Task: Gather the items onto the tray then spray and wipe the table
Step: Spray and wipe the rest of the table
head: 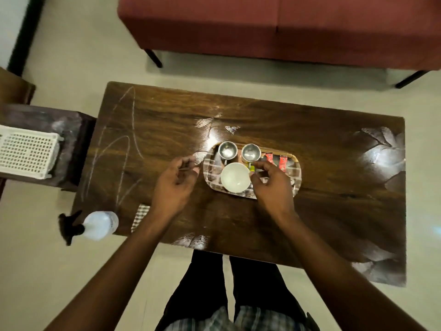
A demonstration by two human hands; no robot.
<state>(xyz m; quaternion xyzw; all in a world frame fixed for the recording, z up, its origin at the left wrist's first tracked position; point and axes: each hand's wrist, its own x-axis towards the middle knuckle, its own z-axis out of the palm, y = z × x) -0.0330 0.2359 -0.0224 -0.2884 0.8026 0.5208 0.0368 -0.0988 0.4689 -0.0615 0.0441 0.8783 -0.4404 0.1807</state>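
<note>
A patterned oval tray (296, 174) lies at the middle of the dark wooden table (322, 211). On it stand two steel cups (227, 150) (250, 151), a white bowl (235, 177) and two red sachets (282, 162). A small yellow-green packet (251, 166) lies by the bowl. My right hand (272, 185) hovers over the tray's right half with fingers loosely curled, its index tip at that packet. My left hand (175, 183) is just left of the tray and pinches a thin spoon-like thing (188, 167). White smears and chalky lines mark the tabletop.
A clear spray bottle (100, 224) with a black trigger stands at the table's front-left corner, and a checked cloth (140, 217) lies beside it. A white lattice basket (26, 152) sits on a low stand to the left. A red sofa (286, 27) runs behind the table.
</note>
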